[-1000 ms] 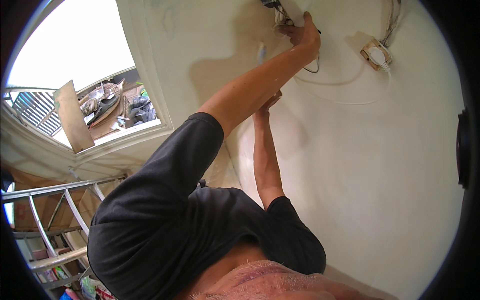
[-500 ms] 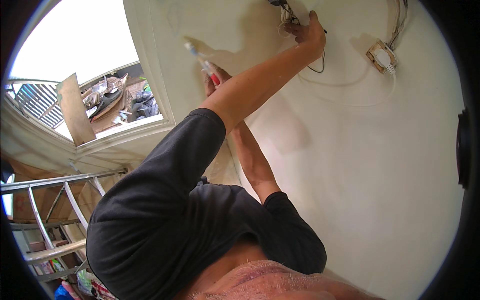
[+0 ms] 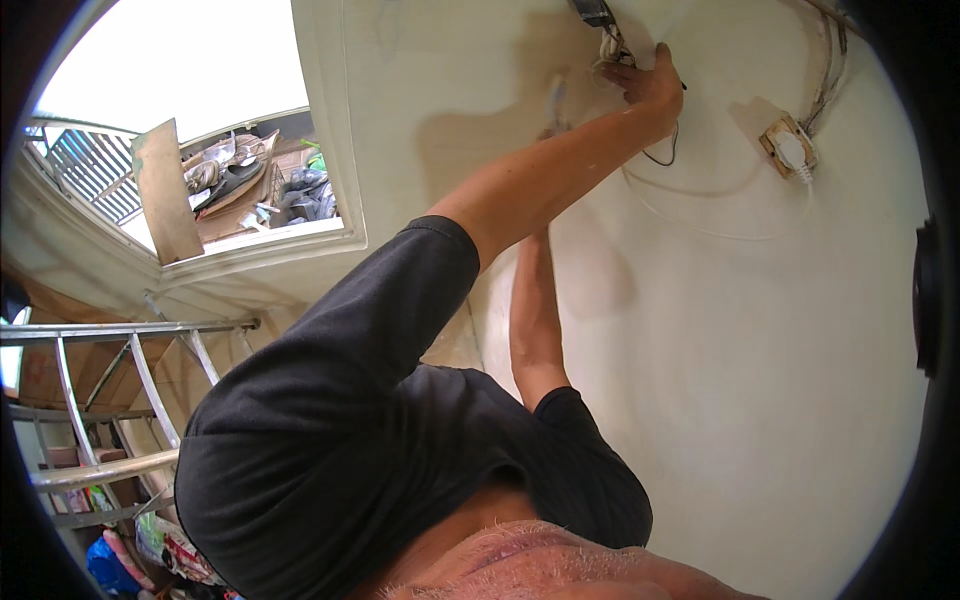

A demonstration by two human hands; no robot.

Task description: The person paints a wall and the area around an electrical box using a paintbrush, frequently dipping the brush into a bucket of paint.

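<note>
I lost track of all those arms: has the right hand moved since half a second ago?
Yes: the right hand, mostly hidden, is now farther right, away from the window frame and nearer the wall socket.

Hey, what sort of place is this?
Probably an indoor room being renovated: there's a ladder-like metal frame, a pale wall with exposed wiring, and heaped clutter beyond the window.

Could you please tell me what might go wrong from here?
The left hand is at the wire bundle, so a finger might catch and tug a wire; whether any are live cannot be told. The right hand, mostly hidden behind the left forearm, holds a slim, blurred tool that could knock the wiring or that arm. The white cord looping from the wall socket might snag if an arm swings across.
</note>
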